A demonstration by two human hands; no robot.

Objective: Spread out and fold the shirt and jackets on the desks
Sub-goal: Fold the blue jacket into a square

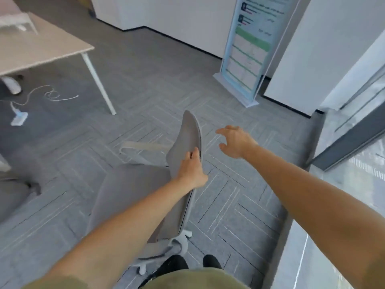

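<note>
Grey carpet tiles [145, 80] in a herringbone pattern cover the office floor, and a grey swivel chair [187, 138] stands in the middle of it with its backrest turned edge-on to the person. The left grip [192, 170] clasps the upper edge of that backrest, fingers curled over it. The right grip [235, 140] hangs in the air just right of the chair, fingers spread and loose, holding nothing.

Beyond the chair to its left stands the counter [41, 46], beige with white legs. A pale thing [16, 21] lies on its far corner, too blurred to tell whether it is a garment. Under the counter a white power strip [19, 117] and a looping cable [52, 94] lie on the carpet. Beyond the chair to its right a printed poster stand [250, 49] leans by the white wall.
</note>
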